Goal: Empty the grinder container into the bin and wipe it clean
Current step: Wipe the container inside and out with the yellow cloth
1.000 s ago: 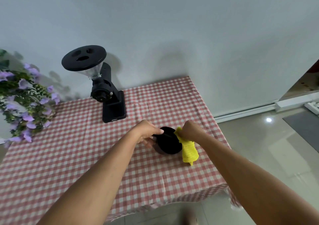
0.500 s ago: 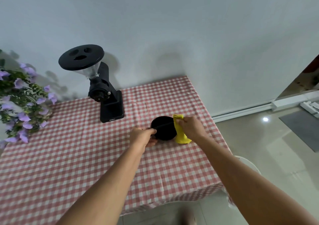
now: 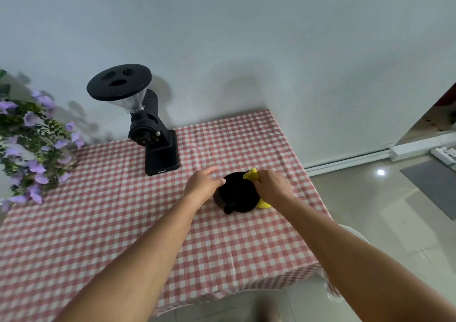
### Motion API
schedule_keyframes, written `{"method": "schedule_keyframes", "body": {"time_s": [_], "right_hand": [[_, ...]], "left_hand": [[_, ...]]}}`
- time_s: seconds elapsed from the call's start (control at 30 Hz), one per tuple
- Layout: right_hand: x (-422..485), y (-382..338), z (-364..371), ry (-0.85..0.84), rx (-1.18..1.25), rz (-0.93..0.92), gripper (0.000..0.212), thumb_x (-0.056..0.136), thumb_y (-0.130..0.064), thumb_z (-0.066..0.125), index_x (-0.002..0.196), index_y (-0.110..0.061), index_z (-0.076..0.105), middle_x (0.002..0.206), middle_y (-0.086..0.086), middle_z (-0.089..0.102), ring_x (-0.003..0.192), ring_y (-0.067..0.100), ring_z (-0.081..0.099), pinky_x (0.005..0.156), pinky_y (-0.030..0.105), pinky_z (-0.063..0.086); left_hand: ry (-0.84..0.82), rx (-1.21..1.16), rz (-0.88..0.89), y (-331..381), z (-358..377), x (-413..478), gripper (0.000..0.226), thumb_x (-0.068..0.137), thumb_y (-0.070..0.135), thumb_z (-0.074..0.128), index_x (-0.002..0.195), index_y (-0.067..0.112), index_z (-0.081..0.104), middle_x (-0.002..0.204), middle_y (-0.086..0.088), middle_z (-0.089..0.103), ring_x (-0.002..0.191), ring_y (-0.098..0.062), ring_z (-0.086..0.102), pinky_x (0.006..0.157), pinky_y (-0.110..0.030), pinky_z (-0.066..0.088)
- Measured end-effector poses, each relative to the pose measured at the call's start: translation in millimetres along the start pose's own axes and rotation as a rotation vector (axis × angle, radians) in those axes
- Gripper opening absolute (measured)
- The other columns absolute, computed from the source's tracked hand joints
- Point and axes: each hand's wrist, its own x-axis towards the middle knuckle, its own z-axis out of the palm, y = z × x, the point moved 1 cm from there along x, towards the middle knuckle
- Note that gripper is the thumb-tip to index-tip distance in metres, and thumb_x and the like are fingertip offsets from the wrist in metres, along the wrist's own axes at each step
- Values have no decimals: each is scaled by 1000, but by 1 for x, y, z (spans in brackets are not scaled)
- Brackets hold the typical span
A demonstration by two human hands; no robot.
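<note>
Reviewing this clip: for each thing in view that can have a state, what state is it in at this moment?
grinder container: on the tablecloth, tipped on its side.
yellow cloth: bunched, pressed on the container.
right hand: closed on the cloth.
left hand: fingers spread at the container's left side.
grinder: upright, lid on, container not docked.

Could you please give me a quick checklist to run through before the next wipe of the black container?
1. Container rests on the checked tablecloth: ok.
2. Left hand steadies its left side: ok, fingers touch the rim.
3. Right hand grips the yellow cloth: ok.
4. Container clear of the table edge: ok.
5. Grinder stands apart, behind the left hand: ok.
6. Inside emptied and clean: cannot tell, too dark.
</note>
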Motion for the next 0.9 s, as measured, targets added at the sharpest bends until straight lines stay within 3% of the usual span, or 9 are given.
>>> {"method": "schedule_keyframes", "body": {"time_s": [0.1, 0.23, 0.33, 0.4, 0.47, 0.57, 0.63, 0.73, 0.9], "right_hand": [[1, -2, 1, -12, -74, -261, 18, 101, -31, 44, 101, -24, 61, 99, -2, 68, 85, 15, 59, 63, 29, 48], [-1, -1, 2, -23, -115, -418, 30, 103, -33, 43, 128, -27, 58, 115, -4, 66, 109, 20, 55, 84, 39, 51], [-6, 0, 2, -60, -95, -289, 21, 102, -35, 44, 109, -27, 62, 98, -3, 67, 91, 18, 61, 70, 35, 55], [-11, 2, 6, -125, -81, -119, 23, 101, -36, 44, 100, -22, 62, 87, -1, 62, 74, 16, 58, 55, 28, 46], [-16, 4, 14, -157, 20, 34, 31, 98, -40, 49, 94, -13, 63, 81, 2, 60, 70, 19, 57, 56, 28, 42], [-17, 0, 18, -248, 259, 197, 31, 90, -33, 57, 79, -4, 60, 69, 6, 63, 61, 20, 60, 54, 29, 48], [-16, -6, 13, -295, 257, 206, 25, 88, -26, 57, 76, -5, 57, 64, 6, 63, 54, 17, 59, 48, 26, 47], [-13, -13, 1, -204, 73, 148, 12, 91, -22, 53, 85, -11, 53, 76, 2, 57, 63, 17, 55, 48, 26, 40], [-4, -20, -9, -106, -146, 24, 16, 99, -28, 48, 96, -16, 60, 79, -1, 59, 65, 15, 57, 46, 25, 37]], "left_hand": [[-41, 290, 167, 6, 6, -1, 47, 94, 31, 69, 139, 35, 59, 149, 1, 56, 125, -21, 61, 83, -25, 49], [20, 532, 304, 13, 15, -9, 30, 98, 28, 61, 126, 32, 71, 128, 2, 71, 113, -20, 67, 89, -34, 55], [104, 537, 340, 6, 20, -12, 28, 100, 23, 57, 122, 27, 75, 110, 0, 77, 101, -22, 71, 78, -31, 56], [161, 465, 277, -4, 21, -14, 28, 100, 19, 56, 118, 23, 76, 97, 0, 78, 90, -22, 73, 64, -28, 52], [222, 350, 204, -12, 23, -15, 28, 100, 17, 56, 118, 22, 76, 102, 1, 79, 90, -22, 73, 61, -27, 51], [263, 214, 132, -18, 27, -18, 36, 98, 8, 55, 84, 34, 74, 77, 12, 68, 75, -15, 65, 63, -30, 53], [238, 156, 86, -22, 28, -19, 36, 97, 5, 52, 102, 31, 76, 93, 6, 74, 76, -14, 64, 58, -29, 54], [126, 43, 15, -20, 26, -19, 55, 95, 5, 53, 144, 30, 55, 135, 0, 64, 85, -21, 72, 51, -29, 58], [25, -80, 1, -7, 14, -19, 46, 92, 8, 65, 132, 29, 67, 136, 0, 64, 78, -16, 73, 64, -39, 66]]}}
